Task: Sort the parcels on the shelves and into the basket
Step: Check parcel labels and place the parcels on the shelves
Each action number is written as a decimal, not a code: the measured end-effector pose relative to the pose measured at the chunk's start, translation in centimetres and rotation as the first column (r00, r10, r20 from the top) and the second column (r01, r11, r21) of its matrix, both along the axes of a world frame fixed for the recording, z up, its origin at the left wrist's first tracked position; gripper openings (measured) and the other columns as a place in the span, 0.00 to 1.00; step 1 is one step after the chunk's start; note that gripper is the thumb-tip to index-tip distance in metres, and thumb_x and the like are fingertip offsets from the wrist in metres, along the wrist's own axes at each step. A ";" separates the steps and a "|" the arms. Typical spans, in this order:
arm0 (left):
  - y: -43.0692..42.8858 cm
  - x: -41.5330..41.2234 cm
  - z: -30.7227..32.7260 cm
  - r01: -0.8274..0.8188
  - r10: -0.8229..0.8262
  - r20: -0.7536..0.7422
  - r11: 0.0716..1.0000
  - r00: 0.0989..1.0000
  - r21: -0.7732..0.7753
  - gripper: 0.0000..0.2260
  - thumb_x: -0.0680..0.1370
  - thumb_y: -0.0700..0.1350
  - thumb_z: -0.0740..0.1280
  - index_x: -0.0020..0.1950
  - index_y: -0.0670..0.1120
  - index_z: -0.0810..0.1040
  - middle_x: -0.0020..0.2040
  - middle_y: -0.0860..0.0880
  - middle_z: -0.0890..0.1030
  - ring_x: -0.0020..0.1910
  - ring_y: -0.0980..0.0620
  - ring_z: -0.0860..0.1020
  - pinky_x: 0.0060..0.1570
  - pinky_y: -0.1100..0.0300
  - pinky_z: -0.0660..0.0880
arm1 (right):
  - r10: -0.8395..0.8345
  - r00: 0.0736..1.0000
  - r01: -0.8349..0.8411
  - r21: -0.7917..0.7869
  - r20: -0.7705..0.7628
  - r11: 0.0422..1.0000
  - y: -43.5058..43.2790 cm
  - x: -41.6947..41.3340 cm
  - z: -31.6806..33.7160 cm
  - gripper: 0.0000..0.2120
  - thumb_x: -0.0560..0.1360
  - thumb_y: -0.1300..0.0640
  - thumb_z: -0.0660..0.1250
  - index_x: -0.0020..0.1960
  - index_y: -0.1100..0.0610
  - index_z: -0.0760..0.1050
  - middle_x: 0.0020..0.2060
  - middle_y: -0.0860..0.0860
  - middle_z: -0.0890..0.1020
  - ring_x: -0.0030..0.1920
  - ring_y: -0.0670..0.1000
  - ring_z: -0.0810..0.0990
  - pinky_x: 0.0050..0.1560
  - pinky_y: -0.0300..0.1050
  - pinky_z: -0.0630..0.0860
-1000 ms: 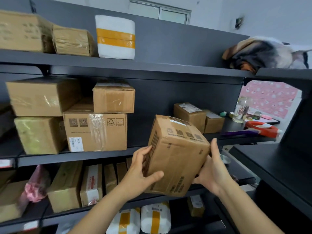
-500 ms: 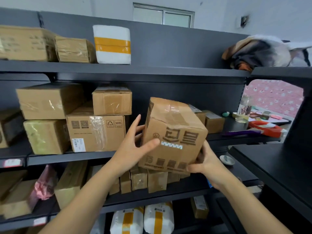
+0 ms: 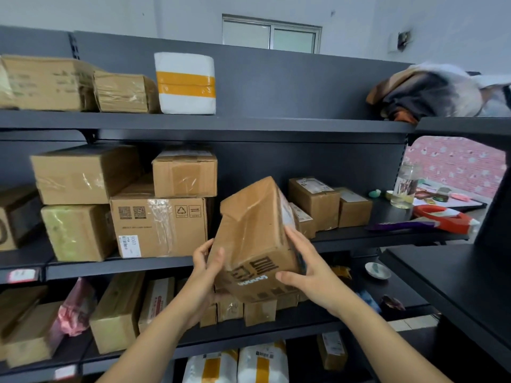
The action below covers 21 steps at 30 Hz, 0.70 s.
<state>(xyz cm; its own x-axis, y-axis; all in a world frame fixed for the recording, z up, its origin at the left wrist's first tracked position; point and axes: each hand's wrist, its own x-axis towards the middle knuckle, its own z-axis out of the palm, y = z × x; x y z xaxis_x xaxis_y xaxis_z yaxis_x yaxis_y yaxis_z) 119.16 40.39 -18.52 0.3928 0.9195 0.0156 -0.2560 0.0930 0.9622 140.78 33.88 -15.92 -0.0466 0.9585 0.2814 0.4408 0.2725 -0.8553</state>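
A dented brown cardboard parcel (image 3: 253,239) with black printing is held tilted in front of the middle shelf (image 3: 110,268). My left hand (image 3: 206,275) grips its lower left side, thumb on the front face. My right hand (image 3: 307,269) grips its right side, fingers curled along the edge and thumb on the printed face. Its far end leans toward the gap between a large printed box (image 3: 159,226) and two small labelled boxes (image 3: 315,201). No basket is in view.
Boxes and a white parcel with orange tape (image 3: 185,82) sit on the top shelf. Stacked cartons fill the middle shelf's left half. A glass jar (image 3: 405,189) and a red tape dispenser (image 3: 442,218) stand at its right end. Small boxes (image 3: 260,310) line the lower shelf. A black counter (image 3: 456,275) juts in at right.
The parcel has been turned over in my hands: the printed face now points down toward me and the dented side faces up. My right hand moved from below to its right side.
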 end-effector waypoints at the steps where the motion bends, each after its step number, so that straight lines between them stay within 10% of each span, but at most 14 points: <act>1: 0.2 0.0 -0.5 -0.022 0.025 0.035 0.998 0.999 -0.058 0.27 0.70 0.59 0.65 0.67 0.58 0.61 0.63 0.48 0.72 0.58 0.45 0.76 0.48 0.41 0.78 | 0.013 0.998 -0.014 0.018 0.067 1.000 0.2 -0.5 0.1 0.40 0.73 0.59 0.71 0.69 0.31 0.50 0.73 0.34 0.51 0.74 0.39 0.50 0.75 0.50 0.54; 13: 1.3 0.9 -3.6 -0.149 0.176 0.095 0.960 0.980 -0.239 0.17 0.79 0.50 0.62 0.67 0.49 0.68 0.59 0.42 0.78 0.56 0.41 0.78 0.42 0.47 0.80 | -0.179 0.961 0.163 0.088 0.209 0.983 1.1 -1.4 -0.1 0.34 0.65 0.56 0.78 0.68 0.47 0.69 0.67 0.36 0.63 0.66 0.37 0.59 0.68 0.35 0.58; 21: 1.9 1.2 -3.1 -0.173 0.171 -0.059 0.985 0.984 -0.028 0.39 0.67 0.69 0.63 0.75 0.61 0.54 0.67 0.46 0.71 0.57 0.49 0.75 0.50 0.46 0.79 | -0.187 0.970 0.169 0.123 0.157 0.978 1.9 -1.0 0.7 0.26 0.69 0.53 0.74 0.65 0.46 0.71 0.64 0.36 0.65 0.64 0.36 0.62 0.59 0.27 0.61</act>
